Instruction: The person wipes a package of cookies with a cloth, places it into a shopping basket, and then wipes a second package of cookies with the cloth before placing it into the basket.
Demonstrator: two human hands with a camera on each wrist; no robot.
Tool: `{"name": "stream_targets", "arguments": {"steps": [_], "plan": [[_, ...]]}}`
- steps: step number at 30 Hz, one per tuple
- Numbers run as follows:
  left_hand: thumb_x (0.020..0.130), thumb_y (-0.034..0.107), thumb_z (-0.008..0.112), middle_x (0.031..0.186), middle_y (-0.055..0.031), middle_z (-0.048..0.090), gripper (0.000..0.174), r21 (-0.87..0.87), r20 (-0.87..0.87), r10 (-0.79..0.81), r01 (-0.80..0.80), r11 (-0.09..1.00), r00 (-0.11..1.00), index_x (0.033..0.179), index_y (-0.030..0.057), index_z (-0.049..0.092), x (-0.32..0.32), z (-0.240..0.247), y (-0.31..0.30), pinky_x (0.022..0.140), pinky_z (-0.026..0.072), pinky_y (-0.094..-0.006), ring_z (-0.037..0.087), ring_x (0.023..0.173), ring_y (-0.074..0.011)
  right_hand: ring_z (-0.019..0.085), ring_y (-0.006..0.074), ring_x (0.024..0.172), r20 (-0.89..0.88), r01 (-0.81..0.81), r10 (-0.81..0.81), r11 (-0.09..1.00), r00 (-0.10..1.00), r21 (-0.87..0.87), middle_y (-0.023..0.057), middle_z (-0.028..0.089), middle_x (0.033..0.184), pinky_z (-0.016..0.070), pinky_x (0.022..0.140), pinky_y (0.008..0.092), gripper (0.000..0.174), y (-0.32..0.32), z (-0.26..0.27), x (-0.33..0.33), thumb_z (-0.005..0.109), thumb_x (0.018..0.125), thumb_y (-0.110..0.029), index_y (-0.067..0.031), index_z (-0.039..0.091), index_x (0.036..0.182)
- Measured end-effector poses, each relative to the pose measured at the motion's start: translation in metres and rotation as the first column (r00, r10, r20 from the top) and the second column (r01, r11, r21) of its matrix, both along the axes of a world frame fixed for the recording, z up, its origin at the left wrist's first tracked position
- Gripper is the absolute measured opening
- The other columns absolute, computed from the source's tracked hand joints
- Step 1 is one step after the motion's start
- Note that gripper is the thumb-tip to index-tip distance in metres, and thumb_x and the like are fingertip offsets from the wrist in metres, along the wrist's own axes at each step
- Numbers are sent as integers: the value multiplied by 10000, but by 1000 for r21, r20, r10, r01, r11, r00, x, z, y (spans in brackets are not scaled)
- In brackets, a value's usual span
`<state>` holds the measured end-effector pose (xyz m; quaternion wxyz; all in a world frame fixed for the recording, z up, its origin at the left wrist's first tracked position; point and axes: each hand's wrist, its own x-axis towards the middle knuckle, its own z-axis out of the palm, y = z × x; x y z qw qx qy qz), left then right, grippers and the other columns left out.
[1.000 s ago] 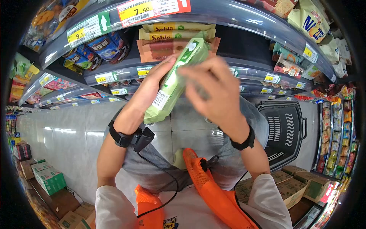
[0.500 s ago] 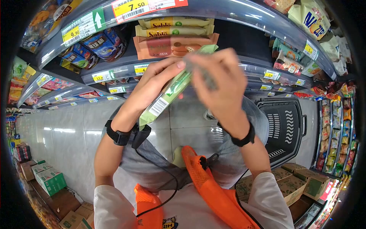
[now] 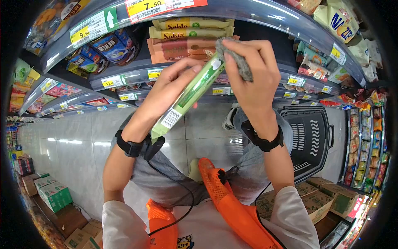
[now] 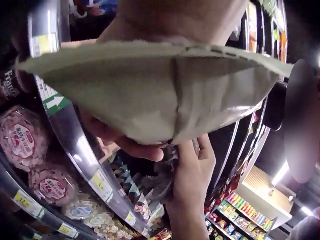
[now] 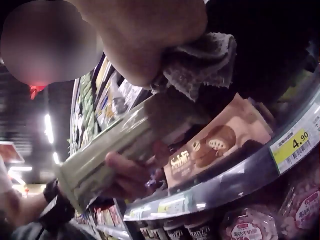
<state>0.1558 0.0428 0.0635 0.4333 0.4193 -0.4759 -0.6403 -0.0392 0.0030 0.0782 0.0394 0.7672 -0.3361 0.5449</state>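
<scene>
My left hand (image 3: 166, 93) grips a long green snack packet (image 3: 188, 97) by its side, its narrow printed edge with a barcode facing up in the head view. A grey cloth (image 3: 239, 62) is pinched in my right hand (image 3: 260, 81), right at the packet's far end. In the right wrist view the crumpled cloth (image 5: 207, 62) hangs from the hand above the packet (image 5: 112, 145), and the left fingers (image 5: 130, 172) show along the packet's side. The packet's crimped near end (image 4: 150, 95) fills much of the left wrist view.
Behind the hands, a shelf holds a brown-orange biscuit packet (image 3: 182, 50) with cream ones (image 3: 190, 33) behind it. Blue cans (image 3: 114, 47) stand to its left. On the floor at right sits a black basket (image 3: 306, 141), with cartons (image 3: 317, 203) nearer.
The packet has turned from its broader face to its narrow edge. My right hand, blurred earlier over the packet, has shifted to its far end, with the cloth now plainly visible.
</scene>
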Motion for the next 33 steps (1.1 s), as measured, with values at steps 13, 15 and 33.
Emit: {"name": "stream_targets", "arguments": {"steps": [13,15,33], "plan": [[1054,291,507,1093,5,624,286,-49,-111,133,-139,989,985,1245,93,589,3,-16,-10,815,458,-209,560,984,-55,613,166,774,-127,-357,366,930,922,88,-3,594,862,513,581,300,264,37,-11,33,738,728,-83,-159,744,981],[1060,279,484,1107,1,622,286,156,-141,123,-100,983,982,1275,106,558,4,-5,-2,859,456,-212,573,1005,-75,619,174,777,-93,-221,229,972,969,80,-2,603,865,516,592,312,273,19,-10,23,744,718,-67,-145,746,979],[1034,406,487,1138,-22,607,422,197,-304,185,-128,972,935,1336,116,540,-6,10,3,866,477,-228,592,1013,-83,638,179,842,-155,-261,251,964,955,-45,4,622,990,543,648,285,341,29,-8,21,742,713,-106,-143,721,1051]]}}
